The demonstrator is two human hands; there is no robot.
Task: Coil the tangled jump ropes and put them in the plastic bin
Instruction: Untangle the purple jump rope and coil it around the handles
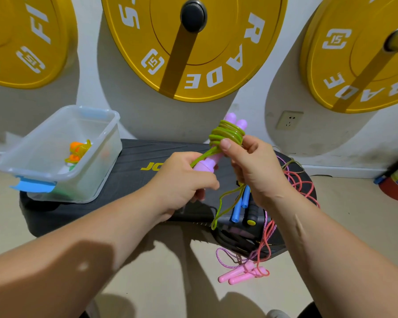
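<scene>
**One rope in the box, one nearly wound, more to go**

The left hand point(184, 180) has its grip closed around the bottom of two purple handles point(205, 166) held side by side. The green rope point(226, 133) is wound many times around the top of those handles. The right hand point(255, 171) pinches the wound part with its thumb and fingers, so that grip is closed on the rope too. A loose end of the green rope hangs down below the hands. This rope is held up in the air, over the black step board point(129, 180), so it is not in the box yet.

The plastic bin point(106, 143) sits on the left end of the step board. One rope with orange handles point(78, 150) already lies inside it.

I think the job is less than half done. More ropes wait in a messy pile on the right: blue handles point(239, 205), a black handle with a yellow tip point(251, 216), a red cord point(294, 182), and pink handles point(241, 275) down on the floor with a thin purple cord point(225, 255).

Three big yellow weight plates point(216, 65) hang on the wall. They show "15" in a little badge, the letters "RADE", and "55". The step board shows yellow letters "JO"; the hand hides the rest.
</scene>
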